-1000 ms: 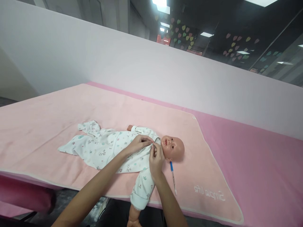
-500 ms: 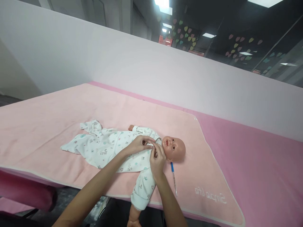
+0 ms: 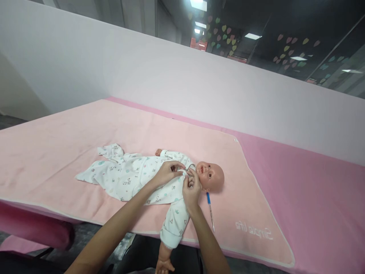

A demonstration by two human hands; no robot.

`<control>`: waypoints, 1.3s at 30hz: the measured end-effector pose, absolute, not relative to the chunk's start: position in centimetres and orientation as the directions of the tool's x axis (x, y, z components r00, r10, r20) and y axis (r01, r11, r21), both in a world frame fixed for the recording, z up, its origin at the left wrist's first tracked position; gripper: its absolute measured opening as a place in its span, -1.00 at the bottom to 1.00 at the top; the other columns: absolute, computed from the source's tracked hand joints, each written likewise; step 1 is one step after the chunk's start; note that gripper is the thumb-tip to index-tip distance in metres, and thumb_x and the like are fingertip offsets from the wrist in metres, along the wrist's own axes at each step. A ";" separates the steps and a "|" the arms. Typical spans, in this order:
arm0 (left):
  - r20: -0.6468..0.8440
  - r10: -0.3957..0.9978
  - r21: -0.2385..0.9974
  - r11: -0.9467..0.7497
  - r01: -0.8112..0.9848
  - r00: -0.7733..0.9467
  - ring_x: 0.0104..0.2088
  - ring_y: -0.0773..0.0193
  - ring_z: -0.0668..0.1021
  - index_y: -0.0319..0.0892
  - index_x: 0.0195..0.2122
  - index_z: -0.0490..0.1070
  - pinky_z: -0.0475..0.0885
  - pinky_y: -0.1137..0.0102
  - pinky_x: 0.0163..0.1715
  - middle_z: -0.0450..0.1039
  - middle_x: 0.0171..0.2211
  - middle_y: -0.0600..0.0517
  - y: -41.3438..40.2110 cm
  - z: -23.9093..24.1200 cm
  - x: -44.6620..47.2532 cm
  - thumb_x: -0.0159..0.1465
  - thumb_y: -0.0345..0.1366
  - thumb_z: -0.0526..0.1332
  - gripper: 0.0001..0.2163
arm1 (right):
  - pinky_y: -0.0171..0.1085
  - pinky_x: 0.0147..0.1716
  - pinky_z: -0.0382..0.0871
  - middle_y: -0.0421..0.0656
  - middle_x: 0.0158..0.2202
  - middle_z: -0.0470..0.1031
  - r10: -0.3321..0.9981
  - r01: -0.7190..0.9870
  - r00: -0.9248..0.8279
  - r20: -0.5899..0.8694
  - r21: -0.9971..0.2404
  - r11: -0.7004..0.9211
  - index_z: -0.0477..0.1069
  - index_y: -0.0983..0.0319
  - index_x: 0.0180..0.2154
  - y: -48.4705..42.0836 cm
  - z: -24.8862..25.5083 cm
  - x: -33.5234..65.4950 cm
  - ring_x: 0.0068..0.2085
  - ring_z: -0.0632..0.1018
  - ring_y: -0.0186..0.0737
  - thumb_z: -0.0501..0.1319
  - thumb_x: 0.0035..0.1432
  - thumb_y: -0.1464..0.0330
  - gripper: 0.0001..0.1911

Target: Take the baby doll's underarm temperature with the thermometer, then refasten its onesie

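A baby doll (image 3: 213,177) lies on its back, its head to the right, dressed in a white printed romper (image 3: 162,192). My left hand (image 3: 168,173) pinches the romper's edge at the upper chest, just below the neck. Close against it, my right hand (image 3: 192,188) has its fingers closed on the same bit of cloth by the collar. A small white edge of fabric shows between the fingertips; any fastener there is too small to make out. One doll arm hangs over the table's near edge.
A thermometer (image 3: 210,213) with a blue cap lies beside the doll's head. Underneath is a peach mat (image 3: 71,129) on a pink padded surface (image 3: 322,198). A white wall (image 3: 171,82) with glass above it stands behind.
My fingertips have drawn slightly apart, and a white edge of the collar cloth now shows between them. Both hands stay at the doll's neck. The view has shifted a little.
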State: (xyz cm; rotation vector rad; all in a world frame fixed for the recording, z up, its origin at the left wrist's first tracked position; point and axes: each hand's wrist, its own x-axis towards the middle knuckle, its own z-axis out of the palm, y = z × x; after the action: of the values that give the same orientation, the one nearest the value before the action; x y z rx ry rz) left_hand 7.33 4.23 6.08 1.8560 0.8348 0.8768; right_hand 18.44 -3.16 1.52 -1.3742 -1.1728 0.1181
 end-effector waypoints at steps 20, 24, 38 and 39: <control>0.225 0.703 0.887 -0.434 0.157 0.675 -0.49 0.37 0.26 -0.20 -0.33 0.42 0.16 0.47 -0.46 0.26 -0.50 0.11 4.0 6.6 7.0 0.17 -0.22 0.11 -0.82 | -0.42 -0.57 0.31 -0.10 -0.34 0.47 0.616 0.575 0.531 0.581 -0.782 0.242 0.32 0.34 -0.11 -3.2 1.9 18.3 -0.60 0.33 -0.46 0.07 0.16 0.37 -0.73; 0.228 0.685 0.918 -0.387 0.081 0.692 -0.46 0.37 0.30 -0.21 -0.32 0.40 0.19 0.47 -0.43 0.33 -0.45 0.09 4.2 6.4 7.1 0.16 -0.27 0.12 -0.85 | -0.42 -0.53 0.28 -0.17 -0.44 0.43 0.617 0.606 0.509 0.600 -0.759 0.238 0.39 0.30 -0.31 -3.3 2.4 18.3 -0.55 0.34 -0.43 0.06 0.15 0.39 -0.83; 0.368 0.680 0.775 -0.601 0.194 0.634 -0.43 0.32 0.40 -0.17 -0.30 0.48 0.25 0.45 -0.40 0.47 -0.38 0.06 4.0 5.6 7.1 0.11 -0.38 0.04 -0.76 | -0.40 -0.63 0.25 -0.17 -0.47 0.41 0.537 0.542 0.542 0.646 -0.757 0.365 0.33 0.32 -0.16 -5.1 4.9 17.0 -0.63 0.30 -0.43 0.06 0.17 0.34 -0.76; 0.375 0.675 0.763 -0.614 0.203 0.635 -0.43 0.32 0.40 -0.17 -0.29 0.49 0.25 0.45 -0.41 0.47 -0.38 0.05 4.1 5.5 7.1 0.12 -0.36 0.05 -0.76 | -0.41 -0.65 0.22 -0.23 -0.54 0.36 0.510 0.520 0.551 0.661 -0.750 0.409 0.32 0.29 -0.19 -6.3 5.8 16.1 -0.64 0.28 -0.44 0.08 0.16 0.35 -0.81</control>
State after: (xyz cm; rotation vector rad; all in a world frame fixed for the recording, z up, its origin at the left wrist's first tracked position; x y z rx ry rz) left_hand 7.14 4.13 5.48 2.1566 0.6822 0.8708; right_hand 16.14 -6.27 5.82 -1.2137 -1.0585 -0.0078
